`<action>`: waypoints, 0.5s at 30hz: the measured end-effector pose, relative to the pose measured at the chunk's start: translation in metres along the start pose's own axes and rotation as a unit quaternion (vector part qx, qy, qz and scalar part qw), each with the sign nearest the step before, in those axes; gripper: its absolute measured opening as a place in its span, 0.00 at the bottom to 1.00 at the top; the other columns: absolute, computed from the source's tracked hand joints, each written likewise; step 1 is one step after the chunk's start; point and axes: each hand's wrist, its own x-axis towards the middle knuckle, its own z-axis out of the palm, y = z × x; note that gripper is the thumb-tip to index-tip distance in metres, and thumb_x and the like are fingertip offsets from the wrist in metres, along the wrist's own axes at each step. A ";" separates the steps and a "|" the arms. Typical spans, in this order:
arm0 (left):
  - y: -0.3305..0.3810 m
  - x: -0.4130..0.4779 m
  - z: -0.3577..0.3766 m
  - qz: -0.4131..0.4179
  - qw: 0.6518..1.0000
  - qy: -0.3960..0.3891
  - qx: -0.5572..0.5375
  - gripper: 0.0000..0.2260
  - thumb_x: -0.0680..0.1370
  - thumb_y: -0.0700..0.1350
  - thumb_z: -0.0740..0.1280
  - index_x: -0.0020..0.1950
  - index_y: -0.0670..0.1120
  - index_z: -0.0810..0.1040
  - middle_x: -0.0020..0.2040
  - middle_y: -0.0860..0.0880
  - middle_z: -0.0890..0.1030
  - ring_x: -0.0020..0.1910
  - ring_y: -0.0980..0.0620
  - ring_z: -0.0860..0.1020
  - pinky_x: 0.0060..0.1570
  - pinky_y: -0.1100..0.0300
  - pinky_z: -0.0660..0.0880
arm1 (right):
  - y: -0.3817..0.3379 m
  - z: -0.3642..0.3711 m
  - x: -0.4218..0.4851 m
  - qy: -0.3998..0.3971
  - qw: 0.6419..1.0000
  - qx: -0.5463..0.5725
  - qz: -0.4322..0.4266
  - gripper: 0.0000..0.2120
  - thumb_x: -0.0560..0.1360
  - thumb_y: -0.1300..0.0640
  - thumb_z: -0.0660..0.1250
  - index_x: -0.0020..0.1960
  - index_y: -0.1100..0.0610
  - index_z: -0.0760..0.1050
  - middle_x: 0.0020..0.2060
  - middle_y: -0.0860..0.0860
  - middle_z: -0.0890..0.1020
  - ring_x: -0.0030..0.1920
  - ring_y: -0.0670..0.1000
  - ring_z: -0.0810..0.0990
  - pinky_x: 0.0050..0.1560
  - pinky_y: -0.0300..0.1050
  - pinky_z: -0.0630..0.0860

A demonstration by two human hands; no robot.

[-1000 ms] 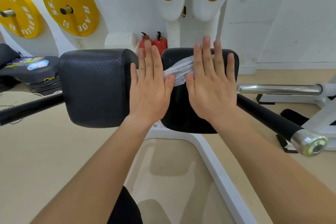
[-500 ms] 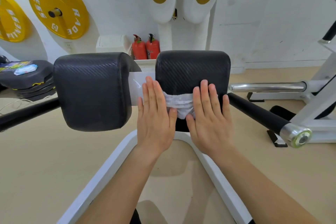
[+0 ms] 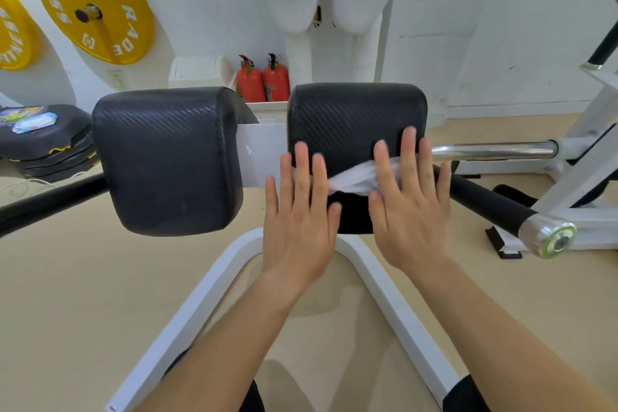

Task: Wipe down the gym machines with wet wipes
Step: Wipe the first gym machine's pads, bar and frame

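A white wet wipe (image 3: 354,179) lies stretched across the lower front of the right black pad (image 3: 356,117) of the gym machine. My left hand (image 3: 301,216) presses flat on the wipe's left end with straight fingers. My right hand (image 3: 409,207) presses flat on its right end, fingers spread. Most of the wipe is hidden under both palms. The left black pad (image 3: 167,157) stands beside it, untouched.
The machine's white frame (image 3: 207,304) forks toward me over the beige floor. A black handle bar with a chrome cap (image 3: 548,239) sticks out right, a chrome bar (image 3: 495,150) above it. Two red fire extinguishers (image 3: 262,80) and yellow weight plates (image 3: 95,3) stand behind. A wipes packet (image 3: 35,122) lies far left.
Both hands slid the wipe down the right pad from its top to its lower part, then shifted slightly up and to the right.
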 end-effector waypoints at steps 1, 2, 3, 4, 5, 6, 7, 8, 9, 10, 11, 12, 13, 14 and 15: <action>0.001 -0.015 0.006 -0.006 1.000 -0.005 -0.008 0.31 0.85 0.51 0.53 0.82 0.43 0.42 0.82 0.40 0.41 0.81 0.41 0.42 0.78 0.40 0.50 | 0.001 0.004 -0.009 -0.011 1.000 -0.004 -0.004 0.30 0.83 0.48 0.49 0.83 0.48 0.45 0.81 0.56 0.42 0.81 0.58 0.40 0.78 0.64 0.44; 0.002 -0.026 0.010 -0.015 1.000 -0.008 -0.022 0.30 0.85 0.51 0.52 0.82 0.43 0.43 0.82 0.41 0.42 0.81 0.42 0.42 0.78 0.40 0.52 | 0.002 0.006 -0.015 -0.016 1.000 -0.005 -0.007 0.29 0.83 0.48 0.50 0.82 0.47 0.46 0.81 0.57 0.42 0.81 0.58 0.40 0.78 0.65 0.44; 0.003 -0.033 0.011 -0.021 0.999 -0.004 -0.040 0.28 0.85 0.50 0.51 0.83 0.44 0.45 0.82 0.41 0.43 0.81 0.42 0.44 0.78 0.40 0.55 | 0.001 0.007 -0.020 -0.013 1.000 -0.006 -0.009 0.28 0.83 0.48 0.51 0.82 0.46 0.48 0.81 0.57 0.43 0.81 0.58 0.40 0.78 0.65 0.45; 0.004 -0.035 0.010 -0.022 0.998 0.008 -0.061 0.26 0.86 0.49 0.51 0.83 0.44 0.50 0.83 0.41 0.47 0.82 0.43 0.47 0.77 0.40 0.58 | 0.001 0.007 -0.023 -0.004 1.000 -0.006 -0.014 0.27 0.84 0.48 0.52 0.82 0.46 0.51 0.81 0.57 0.45 0.81 0.59 0.42 0.78 0.65 0.46; 0.003 -0.035 0.008 -0.018 0.996 0.033 -0.083 0.24 0.86 0.47 0.53 0.82 0.44 0.57 0.82 0.41 0.53 0.81 0.42 0.51 0.75 0.41 0.62 | 0.000 0.007 -0.025 0.014 1.000 -0.005 -0.023 0.27 0.83 0.50 0.54 0.81 0.47 0.55 0.81 0.58 0.48 0.81 0.60 0.45 0.78 0.65 0.48; 0.002 -0.032 0.006 -0.011 0.992 0.071 -0.105 0.21 0.86 0.46 0.56 0.78 0.43 0.65 0.80 0.40 0.60 0.80 0.41 0.58 0.72 0.43 0.67 | 0.000 0.007 -0.027 0.045 0.998 -0.002 -0.035 0.25 0.83 0.52 0.57 0.80 0.48 0.60 0.81 0.59 0.53 0.80 0.62 0.51 0.78 0.64 0.52; 0.000 -0.027 0.002 -0.006 0.986 0.118 -0.121 0.17 0.85 0.45 0.60 0.73 0.43 0.74 0.77 0.39 0.67 0.76 0.40 0.66 0.68 0.45 0.72 | 0.000 0.007 -0.028 0.084 0.995 0.006 -0.048 0.23 0.83 0.54 0.60 0.78 0.50 0.65 0.79 0.60 0.59 0.79 0.63 0.58 0.76 0.63 0.58; -0.003 -0.022 -0.002 -0.009 0.978 0.161 -0.133 0.13 0.84 0.44 0.65 0.66 0.43 0.81 0.72 0.39 0.73 0.70 0.40 0.73 0.63 0.48 0.76 | 0.000 0.009 -0.030 0.123 0.991 0.021 -0.055 0.22 0.82 0.56 0.62 0.75 0.52 0.70 0.76 0.61 0.65 0.75 0.63 0.65 0.74 0.61 0.63; -0.005 -0.017 -0.007 -0.018 0.971 0.196 -0.136 0.09 0.82 0.44 0.68 0.58 0.44 0.85 0.66 0.39 0.78 0.64 0.42 0.76 0.58 0.51 0.77 | -0.001 0.010 -0.032 0.152 0.986 0.038 -0.055 0.20 0.81 0.58 0.65 0.72 0.53 0.73 0.73 0.60 0.69 0.70 0.63 0.71 0.69 0.59 0.68; -0.007 -0.013 -0.012 -0.027 0.966 0.221 -0.128 0.05 0.80 0.43 0.71 0.53 0.45 0.86 0.62 0.40 0.80 0.59 0.43 0.77 0.53 0.52 0.77 | -0.002 0.010 -0.033 0.167 0.983 0.054 -0.051 0.18 0.79 0.59 0.66 0.68 0.53 0.75 0.69 0.58 0.71 0.65 0.62 0.74 0.65 0.57 0.70; -0.008 -0.010 -0.015 -0.034 0.965 0.234 -0.114 0.04 0.79 0.43 0.72 0.49 0.46 0.87 0.58 0.42 0.81 0.54 0.44 0.76 0.49 0.52 0.76 | -0.003 0.010 -0.033 0.172 0.982 0.062 -0.046 0.15 0.78 0.61 0.68 0.63 0.53 0.76 0.66 0.57 0.72 0.60 0.61 0.75 0.61 0.55 0.71; -0.009 -0.009 -0.017 -0.038 0.966 0.234 -0.104 0.03 0.78 0.44 0.73 0.47 0.46 0.87 0.54 0.43 0.81 0.51 0.45 0.74 0.46 0.53 0.74 | -0.002 0.009 -0.035 0.170 0.982 0.065 -0.042 0.12 0.76 0.62 0.70 0.58 0.53 0.77 0.63 0.56 0.72 0.57 0.60 0.75 0.59 0.54 0.70; -0.009 -0.010 -0.018 -0.041 0.967 0.227 -0.104 0.03 0.78 0.44 0.73 0.47 0.47 0.86 0.51 0.44 0.81 0.48 0.46 0.73 0.43 0.53 0.73 | -0.002 0.008 -0.036 0.165 0.983 0.064 -0.039 0.10 0.74 0.63 0.71 0.54 0.54 0.78 0.62 0.55 0.72 0.55 0.60 0.74 0.58 0.54 0.70; -0.008 -0.014 -0.018 -0.044 0.969 0.215 -0.115 0.04 0.78 0.45 0.73 0.47 0.46 0.86 0.48 0.45 0.80 0.45 0.47 0.73 0.40 0.54 0.72 | -0.003 0.006 -0.036 0.160 0.984 0.064 -0.035 0.09 0.73 0.63 0.71 0.52 0.54 0.80 0.60 0.55 0.73 0.54 0.59 0.74 0.57 0.54 0.70; -0.006 -0.018 -0.018 -0.047 0.969 0.197 -0.138 0.04 0.79 0.45 0.72 0.48 0.46 0.86 0.46 0.47 0.80 0.43 0.49 0.73 0.38 0.54 0.72 | -0.005 0.003 -0.036 0.158 0.985 0.068 -0.029 0.08 0.73 0.62 0.71 0.50 0.53 0.81 0.57 0.54 0.74 0.53 0.59 0.74 0.55 0.54 0.70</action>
